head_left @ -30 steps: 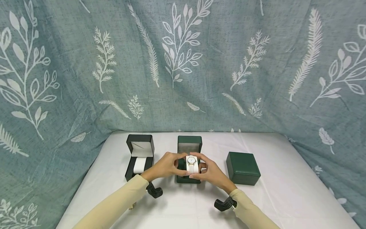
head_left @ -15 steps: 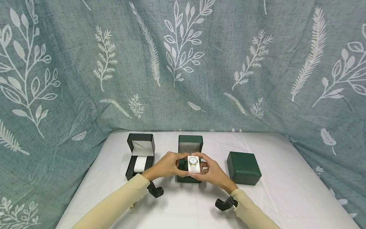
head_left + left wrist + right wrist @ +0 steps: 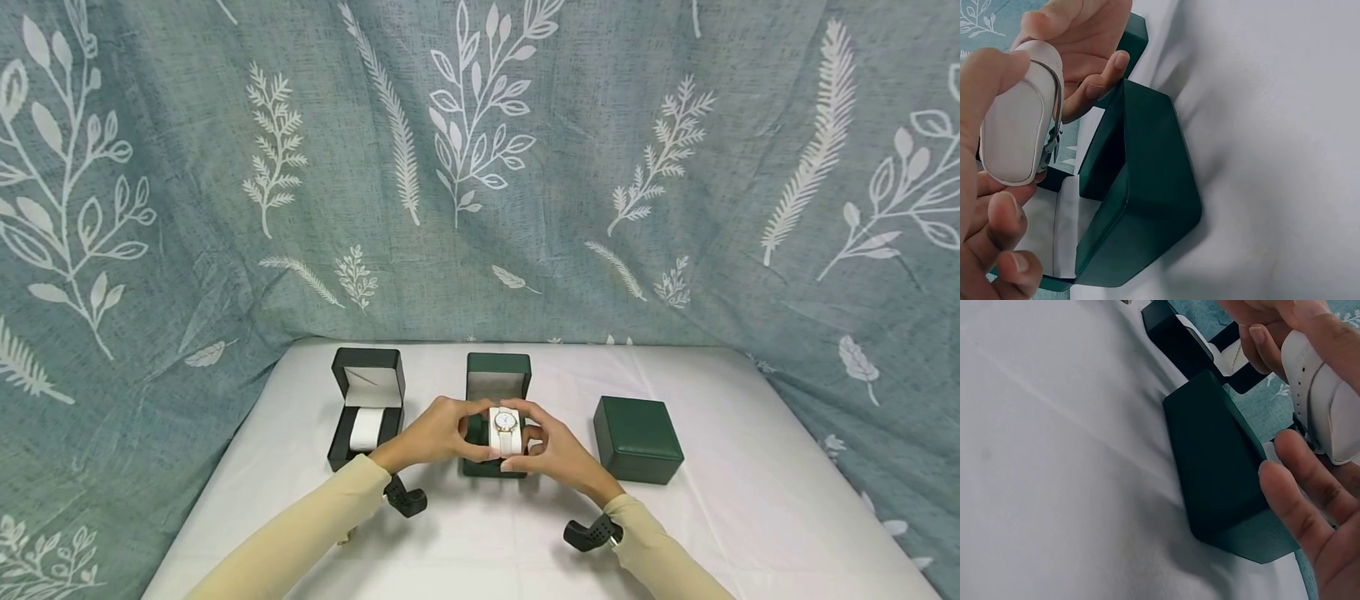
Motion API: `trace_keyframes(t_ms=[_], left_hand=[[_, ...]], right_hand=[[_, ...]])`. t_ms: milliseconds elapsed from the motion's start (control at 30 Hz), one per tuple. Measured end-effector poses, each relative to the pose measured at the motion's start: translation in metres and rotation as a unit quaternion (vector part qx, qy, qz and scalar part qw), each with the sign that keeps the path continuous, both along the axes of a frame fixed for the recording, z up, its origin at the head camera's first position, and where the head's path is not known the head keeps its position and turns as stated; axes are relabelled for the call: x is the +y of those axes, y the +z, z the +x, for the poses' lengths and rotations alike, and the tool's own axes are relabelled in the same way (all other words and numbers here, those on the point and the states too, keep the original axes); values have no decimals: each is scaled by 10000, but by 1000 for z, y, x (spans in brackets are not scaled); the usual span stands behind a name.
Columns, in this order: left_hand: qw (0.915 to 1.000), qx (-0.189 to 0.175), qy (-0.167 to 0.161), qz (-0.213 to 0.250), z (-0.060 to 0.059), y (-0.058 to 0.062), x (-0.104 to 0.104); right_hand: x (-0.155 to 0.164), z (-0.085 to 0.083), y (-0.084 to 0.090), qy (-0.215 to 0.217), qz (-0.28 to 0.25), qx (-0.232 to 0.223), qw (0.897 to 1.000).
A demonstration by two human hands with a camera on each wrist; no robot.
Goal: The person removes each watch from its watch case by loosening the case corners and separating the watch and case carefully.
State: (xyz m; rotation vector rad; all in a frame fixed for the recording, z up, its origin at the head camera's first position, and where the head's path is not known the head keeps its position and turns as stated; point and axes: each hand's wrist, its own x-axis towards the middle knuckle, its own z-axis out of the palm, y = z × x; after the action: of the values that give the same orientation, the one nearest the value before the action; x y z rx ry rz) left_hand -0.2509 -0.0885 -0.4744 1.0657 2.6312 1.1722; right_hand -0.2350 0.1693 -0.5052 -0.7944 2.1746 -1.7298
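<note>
A white watch [image 3: 506,430] wrapped round a white cushion [image 3: 1016,131] is held between both hands just above the open green box [image 3: 495,417] in the middle of the table. My left hand [image 3: 438,433] grips its left side with thumb and fingers. My right hand [image 3: 543,446] pinches its right side. The strap [image 3: 1319,394] and the box's green outer wall [image 3: 1222,462] show in the right wrist view. The box's base [image 3: 1141,187] lies under the cushion in the left wrist view.
An open black box [image 3: 366,408] holding a white cushion [image 3: 367,429] stands to the left. A closed green box [image 3: 637,439] stands to the right. All sit on a white tablecloth [image 3: 750,500]. A leaf-patterned teal curtain [image 3: 480,167] hangs behind and at both sides.
The watch on its cushion has stayed between both hands over the middle box, shifting only slightly. The other boxes have not moved.
</note>
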Motion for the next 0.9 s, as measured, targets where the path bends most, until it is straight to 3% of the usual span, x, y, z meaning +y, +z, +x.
trace_keyframes(t_ms=[133,667,900], left_hand=[[10000,36,-21,15,0,-1,0],[9998,195,-93,-33,0,-1,2],[9997,200,-26,-112,2,0,2]], right_hand=[[-2,1,0,-7,-44,-140,9999],[-2,-2,1,144,-387,118,9991],[-1,-1,2,102,-253,125,9995]])
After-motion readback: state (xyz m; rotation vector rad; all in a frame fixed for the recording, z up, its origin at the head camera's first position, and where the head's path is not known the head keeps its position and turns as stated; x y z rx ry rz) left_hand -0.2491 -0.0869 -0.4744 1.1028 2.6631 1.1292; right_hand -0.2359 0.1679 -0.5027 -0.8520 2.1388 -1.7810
